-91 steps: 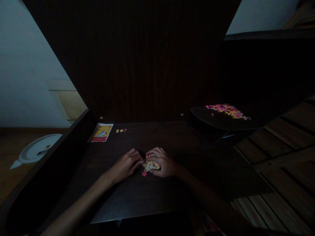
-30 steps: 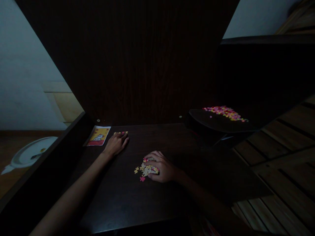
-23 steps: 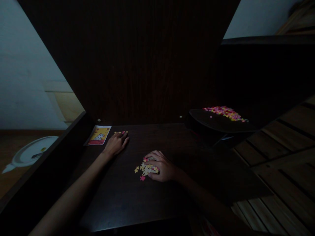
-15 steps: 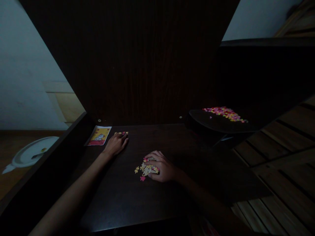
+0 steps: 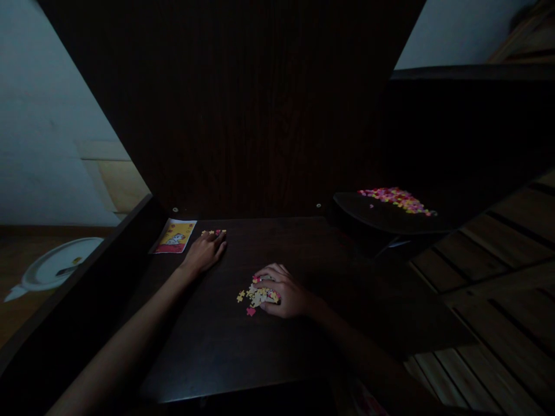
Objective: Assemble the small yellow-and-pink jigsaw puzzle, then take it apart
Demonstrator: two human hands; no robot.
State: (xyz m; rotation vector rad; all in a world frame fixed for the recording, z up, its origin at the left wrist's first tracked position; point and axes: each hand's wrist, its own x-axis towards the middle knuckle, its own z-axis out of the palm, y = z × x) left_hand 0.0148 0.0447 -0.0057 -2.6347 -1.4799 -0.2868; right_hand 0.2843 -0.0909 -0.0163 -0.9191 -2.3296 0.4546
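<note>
My left hand (image 5: 208,249) lies flat on the dark desk, fingers stretched out, its tips at a short row of small yellow and red puzzle pieces (image 5: 221,231). Just left of it is a picture card (image 5: 176,237) with a white animal on yellow and red. My right hand (image 5: 284,292) rests over a loose pile of puzzle pieces (image 5: 259,296), fingers apart and curved along its right side. Part of the pile is hidden beneath that hand. A red puzzle piece (image 5: 251,311) and a yellow puzzle piece (image 5: 240,296) lie at the pile's left edge.
Dark desk (image 5: 208,346) with a tall back panel (image 5: 260,115) and a raised left side board (image 5: 87,277). On a rounded shelf (image 5: 351,205) at right sits a heap of pink, red and yellow bits (image 5: 396,198). A white oval tray (image 5: 41,268) stands beyond the left board.
The view has shifted very slightly. Both hands stay in nearly the same places, the left at the row and the right over the pile.
</note>
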